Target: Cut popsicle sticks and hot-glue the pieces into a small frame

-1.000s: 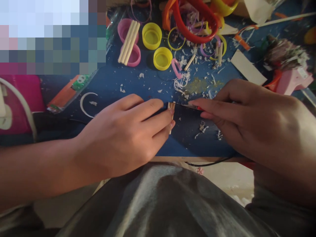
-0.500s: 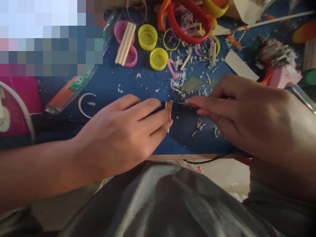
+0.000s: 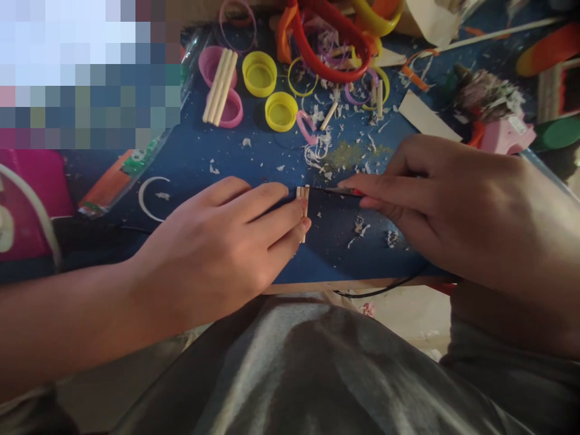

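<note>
My left hand point(image 3: 226, 238) is closed, its fingers pressing a small bundle of short wooden sticks point(image 3: 305, 194) against the blue tabletop point(image 3: 265, 158). Only the upper ends and right edge of the bundle show; the fingers cover the rest. My right hand point(image 3: 435, 205) pinches a thin knife point(image 3: 335, 192), with a bit of red showing at the fingers. Its narrow dark blade points left and reaches the top ends of the sticks. Whether the edge has bitten into the wood I cannot tell.
Beyond my hands lie yellow caps point(image 3: 281, 112), pink caps point(image 3: 227, 109) with wooden sticks point(image 3: 220, 87) across them, and a red ring point(image 3: 333, 72). White shavings are scattered around. At right are a pale card strip point(image 3: 428, 116) and a pink object point(image 3: 506, 134).
The view has shifted slightly, so most things appear farther left. Both hands keep nearly the same pose, and the knife's blade still meets the top of the sticks.
</note>
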A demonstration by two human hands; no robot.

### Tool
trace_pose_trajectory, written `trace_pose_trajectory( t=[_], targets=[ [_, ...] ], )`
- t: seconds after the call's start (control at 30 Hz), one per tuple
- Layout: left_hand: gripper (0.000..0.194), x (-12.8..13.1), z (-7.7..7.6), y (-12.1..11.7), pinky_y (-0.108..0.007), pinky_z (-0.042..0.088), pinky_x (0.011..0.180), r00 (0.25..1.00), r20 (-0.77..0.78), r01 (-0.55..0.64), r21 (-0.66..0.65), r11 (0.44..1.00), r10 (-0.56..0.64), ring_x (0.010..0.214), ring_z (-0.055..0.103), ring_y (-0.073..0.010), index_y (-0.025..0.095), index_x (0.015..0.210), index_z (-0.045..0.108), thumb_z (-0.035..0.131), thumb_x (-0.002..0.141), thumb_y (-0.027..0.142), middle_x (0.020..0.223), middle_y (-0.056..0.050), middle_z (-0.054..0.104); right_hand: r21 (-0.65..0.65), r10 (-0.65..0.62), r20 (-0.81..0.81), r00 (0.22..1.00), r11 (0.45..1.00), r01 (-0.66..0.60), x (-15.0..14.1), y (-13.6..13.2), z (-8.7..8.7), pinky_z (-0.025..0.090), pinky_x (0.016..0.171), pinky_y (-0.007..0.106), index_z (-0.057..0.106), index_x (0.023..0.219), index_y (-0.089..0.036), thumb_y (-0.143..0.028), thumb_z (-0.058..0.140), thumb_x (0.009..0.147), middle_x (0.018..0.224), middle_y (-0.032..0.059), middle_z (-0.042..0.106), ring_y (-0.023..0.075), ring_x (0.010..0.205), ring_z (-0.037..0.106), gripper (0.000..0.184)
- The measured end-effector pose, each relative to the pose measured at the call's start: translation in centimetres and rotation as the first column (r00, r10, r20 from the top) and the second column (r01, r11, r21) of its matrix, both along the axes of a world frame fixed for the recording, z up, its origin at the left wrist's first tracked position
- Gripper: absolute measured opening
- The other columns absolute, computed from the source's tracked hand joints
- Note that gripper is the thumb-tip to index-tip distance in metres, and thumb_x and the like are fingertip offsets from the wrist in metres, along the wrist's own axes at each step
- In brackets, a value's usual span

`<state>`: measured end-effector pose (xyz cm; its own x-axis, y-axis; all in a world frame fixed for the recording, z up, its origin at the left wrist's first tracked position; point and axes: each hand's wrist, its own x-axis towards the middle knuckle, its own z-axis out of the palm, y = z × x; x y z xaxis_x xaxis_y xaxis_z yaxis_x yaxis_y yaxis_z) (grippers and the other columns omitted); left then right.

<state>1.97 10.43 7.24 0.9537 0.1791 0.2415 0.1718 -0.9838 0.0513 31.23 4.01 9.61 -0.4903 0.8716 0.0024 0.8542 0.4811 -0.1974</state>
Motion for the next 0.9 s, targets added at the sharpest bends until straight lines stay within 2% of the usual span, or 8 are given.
trace_pose_trajectory(
  t=[0.17, 0.33, 0.5, 0.57, 0.7, 0.8, 0.9],
  targets=[
    [0.014, -0.08, 0.02, 0.1, -0.044, 0.064, 0.075, 1.0, 0.021, 0.009, -0.007, 1.0, -0.009, 0.109, 0.085, -0.031, 0.012, 0.114, 0.082, 0.069, 0.112, 0.016, 0.126, -0.009, 0.089, -0.043, 0.004, 0.018, 1.0, 0.999, -0.003, -0.33, 0.01, -0.05, 0.037, 0.056, 0.031, 0.08, 0.134, -0.027, -0.023, 0.045, 0.118, 0.1, 0.0027, 0.06, 0.0146, 0.07, 0.058, 0.039],
    [0.015, -0.19, -0.11, -0.04, -0.043, 0.065, 0.081, 1.0, 0.012, -0.005, -0.007, 1.0, 0.005, 0.115, 0.084, -0.0291, 0.016, 0.115, 0.083, 0.068, 0.112, 0.015, 0.132, -0.006, 0.088, -0.014, -0.014, 0.011, 1.0, 1.0, 0.014, -0.06, -0.08, 0.15, 0.032, 0.055, 0.032, 0.083, 0.118, -0.027, -0.024, 0.047, 0.116, 0.094, 0.0017, 0.061, 0.0135, 0.064, 0.052, 0.036],
    [0.014, 0.03, 0.07, -0.04, -0.043, 0.067, 0.079, 1.0, 0.012, 0.014, -0.006, 1.0, -0.014, 0.111, 0.084, -0.0302, 0.013, 0.115, 0.083, 0.07, 0.111, 0.015, 0.128, -0.008, 0.088, -0.05, 0.005, -0.005, 1.0, 0.999, -0.005, -0.2, 0.03, 0.04, 0.034, 0.056, 0.031, 0.079, 0.136, -0.026, -0.021, 0.046, 0.116, 0.1, 0.0027, 0.06, 0.0141, 0.068, 0.054, 0.039],
    [0.016, 0.0, 0.1, -0.01, -0.042, 0.068, 0.082, 1.0, 0.003, 0.008, -0.01, 1.0, -0.007, 0.112, 0.084, -0.0286, 0.014, 0.117, 0.083, 0.068, 0.112, 0.015, 0.128, -0.008, 0.088, -0.05, 0.022, 0.0, 1.0, 0.999, -0.022, 0.04, 0.16, 0.04, 0.035, 0.058, 0.031, 0.079, 0.133, -0.026, -0.023, 0.044, 0.117, 0.1, 0.0029, 0.06, 0.0144, 0.068, 0.055, 0.039],
    [0.022, -0.29, 0.02, -0.05, -0.046, 0.071, 0.096, 1.0, -0.016, -0.016, -0.13, 0.991, 0.014, 0.124, 0.082, -0.0303, 0.017, 0.123, 0.085, 0.068, 0.109, 0.011, 0.139, -0.011, 0.085, -0.008, 0.026, 0.027, 0.999, 1.0, -0.025, 0.51, 0.16, 0.14, 0.035, 0.055, 0.033, 0.082, 0.119, -0.024, -0.03, 0.048, 0.117, 0.096, 0.0028, 0.063, 0.0148, 0.064, 0.054, 0.035],
    [0.024, -0.46, -0.05, -0.08, -0.048, 0.071, 0.104, 0.999, -0.02, -0.035, -0.232, 0.972, 0.031, 0.128, 0.081, -0.0316, 0.019, 0.124, 0.085, 0.069, 0.108, 0.01, 0.136, -0.011, 0.085, -0.002, 0.012, 0.02, 1.0, 1.0, -0.012, 0.11, 0.0, 0.01, 0.033, 0.055, 0.033, 0.081, 0.123, -0.024, -0.023, 0.047, 0.116, 0.096, 0.0028, 0.059, 0.0152, 0.066, 0.055, 0.035],
    [0.023, -0.46, -0.06, -0.06, -0.05, 0.072, 0.102, 1.0, -0.02, -0.026, -0.213, 0.977, 0.022, 0.127, 0.082, -0.0328, 0.018, 0.124, 0.084, 0.069, 0.108, 0.011, 0.132, -0.012, 0.086, -0.018, -0.034, -0.025, 0.999, 0.999, 0.034, -0.36, -0.1, -0.1, 0.037, 0.058, 0.032, 0.082, 0.119, -0.027, -0.024, 0.045, 0.117, 0.096, 0.0017, 0.06, 0.014, 0.068, 0.058, 0.038]
  ],
)
